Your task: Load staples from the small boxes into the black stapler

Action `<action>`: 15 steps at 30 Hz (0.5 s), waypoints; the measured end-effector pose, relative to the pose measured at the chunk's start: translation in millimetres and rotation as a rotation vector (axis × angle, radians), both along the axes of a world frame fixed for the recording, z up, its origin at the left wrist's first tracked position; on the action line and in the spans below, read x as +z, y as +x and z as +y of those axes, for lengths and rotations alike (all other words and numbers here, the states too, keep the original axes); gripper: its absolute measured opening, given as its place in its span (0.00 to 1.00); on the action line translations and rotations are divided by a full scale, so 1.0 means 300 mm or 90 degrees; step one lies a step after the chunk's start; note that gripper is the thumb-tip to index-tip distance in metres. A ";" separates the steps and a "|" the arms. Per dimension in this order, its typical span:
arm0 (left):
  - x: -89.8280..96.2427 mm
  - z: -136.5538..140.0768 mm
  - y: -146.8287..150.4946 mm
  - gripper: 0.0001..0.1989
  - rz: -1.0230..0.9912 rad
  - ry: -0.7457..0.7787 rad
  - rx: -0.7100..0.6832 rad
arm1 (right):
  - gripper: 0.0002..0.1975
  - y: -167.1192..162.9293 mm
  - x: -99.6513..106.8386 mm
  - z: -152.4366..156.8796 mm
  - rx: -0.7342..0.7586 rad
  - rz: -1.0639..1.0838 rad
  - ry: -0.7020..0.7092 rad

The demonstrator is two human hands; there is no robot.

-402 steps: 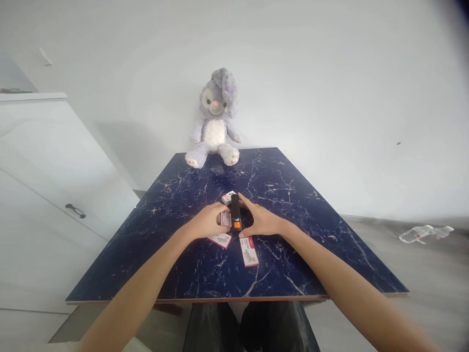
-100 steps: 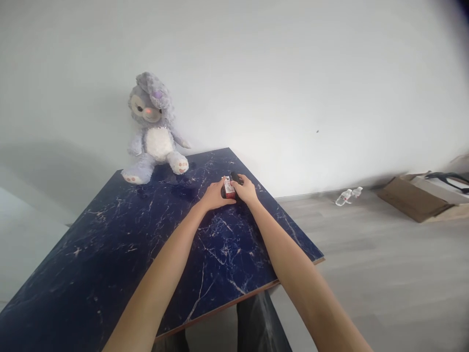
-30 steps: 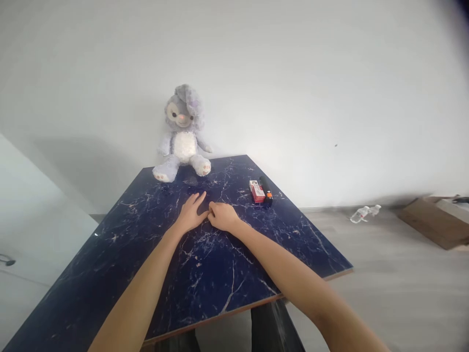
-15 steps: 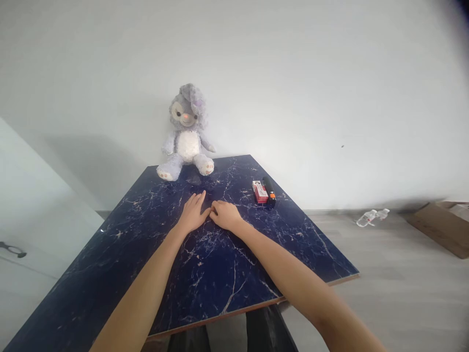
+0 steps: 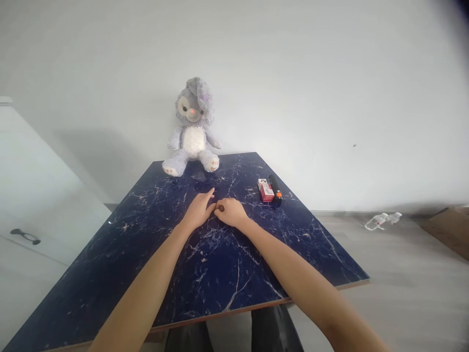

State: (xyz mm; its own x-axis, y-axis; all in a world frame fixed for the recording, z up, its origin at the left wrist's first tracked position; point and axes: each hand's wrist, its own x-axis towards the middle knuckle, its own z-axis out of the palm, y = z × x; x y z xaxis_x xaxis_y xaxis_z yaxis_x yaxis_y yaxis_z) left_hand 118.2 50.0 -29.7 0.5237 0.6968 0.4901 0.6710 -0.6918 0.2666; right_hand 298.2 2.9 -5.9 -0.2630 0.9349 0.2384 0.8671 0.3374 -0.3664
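Near the middle of the dark blue marble-patterned table (image 5: 293,254), my two hands are close together, thumbs almost touching. My left hand (image 5: 200,210) is open, its fingers stretched forward and its thumb pointing to the right. My right hand (image 5: 231,212) is closed, with the fingers curled in against the thumb. What it pinches, if anything, is too small or hidden to name. Beyond the hands, a grey plush toy (image 5: 194,139) with a white belly sits against the wall. To the right lie a small red and white box (image 5: 266,190) and a black flashlight (image 5: 275,189) with an orange button, side by side.
A white cabinet (image 5: 32,195) with a dark handle stands left of the table. On the floor at the right are clear plastic bottles (image 5: 376,221) and a cardboard box (image 5: 449,227). The pale wall (image 5: 293,88) borders the table's far edge.
The view has shifted slightly, so the scene sits a little further right. My left hand's fingers have drawn closer together and lean more to the right. My right hand stays curled beside it.
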 end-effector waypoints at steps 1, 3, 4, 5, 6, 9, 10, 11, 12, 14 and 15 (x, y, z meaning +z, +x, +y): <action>0.001 -0.001 0.001 0.30 0.001 -0.003 0.003 | 0.09 0.000 -0.001 -0.001 0.001 0.002 0.004; 0.004 -0.003 0.001 0.28 0.006 -0.014 0.013 | 0.08 0.005 0.000 -0.004 0.000 0.008 0.012; 0.005 -0.004 0.002 0.27 0.009 -0.021 0.019 | 0.08 0.012 0.002 -0.006 -0.001 0.013 0.018; 0.006 -0.005 0.002 0.27 0.014 -0.028 0.024 | 0.07 0.023 0.006 -0.008 0.000 0.021 0.028; 0.006 -0.005 0.003 0.26 0.017 -0.034 0.029 | 0.07 0.038 0.011 -0.009 0.005 0.033 0.044; 0.007 -0.006 0.007 0.26 0.025 -0.034 0.046 | 0.08 0.112 0.034 -0.014 0.030 0.092 0.129; 0.007 -0.007 0.008 0.26 0.027 -0.030 0.051 | 0.09 0.144 0.044 -0.016 0.026 0.114 0.159; 0.007 -0.007 0.009 0.26 0.028 -0.028 0.056 | 0.10 0.178 0.054 -0.016 -0.001 0.135 0.188; 0.008 -0.007 0.010 0.26 0.030 -0.028 0.060 | 0.10 0.214 0.064 -0.016 -0.043 0.149 0.213; 0.009 -0.006 0.010 0.26 0.032 -0.033 0.063 | 0.12 0.289 0.081 -0.011 -0.150 0.164 0.254; 0.010 -0.006 0.010 0.26 0.030 -0.036 0.064 | 0.13 0.326 0.087 -0.006 -0.213 0.170 0.276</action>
State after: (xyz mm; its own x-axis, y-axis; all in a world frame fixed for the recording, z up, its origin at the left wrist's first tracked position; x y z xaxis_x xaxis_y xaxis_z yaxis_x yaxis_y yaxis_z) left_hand 121.2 48.3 -26.6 0.4718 0.7723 0.4254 0.7487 -0.6058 0.2693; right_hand 396.1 1.0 20.3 0.1487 0.7591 0.6338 0.8493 0.2303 -0.4751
